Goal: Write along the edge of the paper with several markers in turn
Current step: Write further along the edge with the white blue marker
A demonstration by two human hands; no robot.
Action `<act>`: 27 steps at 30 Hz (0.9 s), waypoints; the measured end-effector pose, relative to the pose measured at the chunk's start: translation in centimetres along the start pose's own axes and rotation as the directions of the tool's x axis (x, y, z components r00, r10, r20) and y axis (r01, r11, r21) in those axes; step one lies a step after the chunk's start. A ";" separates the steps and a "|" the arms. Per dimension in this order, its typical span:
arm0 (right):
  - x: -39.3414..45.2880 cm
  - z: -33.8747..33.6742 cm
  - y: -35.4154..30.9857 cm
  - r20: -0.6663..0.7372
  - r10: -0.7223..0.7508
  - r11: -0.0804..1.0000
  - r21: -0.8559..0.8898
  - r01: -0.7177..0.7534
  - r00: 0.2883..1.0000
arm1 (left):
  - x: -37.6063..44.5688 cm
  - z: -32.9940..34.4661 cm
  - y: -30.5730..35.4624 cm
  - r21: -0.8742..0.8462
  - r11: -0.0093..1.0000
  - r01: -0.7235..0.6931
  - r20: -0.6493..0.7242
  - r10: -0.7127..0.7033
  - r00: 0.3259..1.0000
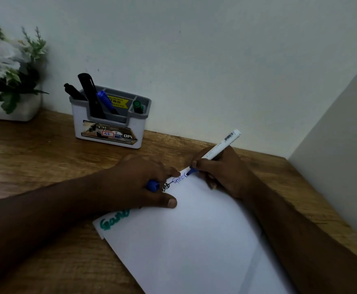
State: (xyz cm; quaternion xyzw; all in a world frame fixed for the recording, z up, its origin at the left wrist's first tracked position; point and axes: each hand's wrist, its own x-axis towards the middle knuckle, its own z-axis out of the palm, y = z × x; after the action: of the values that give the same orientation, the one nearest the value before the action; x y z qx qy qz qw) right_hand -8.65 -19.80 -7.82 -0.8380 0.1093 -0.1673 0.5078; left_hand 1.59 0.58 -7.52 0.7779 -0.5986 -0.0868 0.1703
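Observation:
A white sheet of paper (194, 240) lies slanted on the wooden desk (46, 162). Green, black and blue writing runs along its upper left edge. My right hand (222, 172) grips a white marker with a blue tip (217, 149), its tip touching the paper at the end of the blue writing. My left hand (139, 183) rests on the paper's edge, its thumb flat on the sheet, and its curled fingers hold the blue marker cap (153, 185). It covers part of the black writing.
A white and grey pen holder (109, 130) stands at the back by the wall with black markers, a blue marker (104, 99) and a green marker (138, 106) in it. A white flower pot (14, 107) sits at the far left. A wall panel borders the desk's right side.

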 end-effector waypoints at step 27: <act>0.3 -0.6 -0.7 -0.058 0.054 0.969 0.244 -0.038 0.997 | 0.2 0.1 -0.6 0.033 0.999 -0.012 0.013 0.012 1.000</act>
State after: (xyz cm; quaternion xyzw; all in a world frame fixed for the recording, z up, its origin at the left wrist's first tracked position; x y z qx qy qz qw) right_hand -8.58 -20.07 -6.90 -0.7610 0.1239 -0.1945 0.6063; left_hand 2.16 0.52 -7.79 0.7765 -0.6057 -0.0809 0.1539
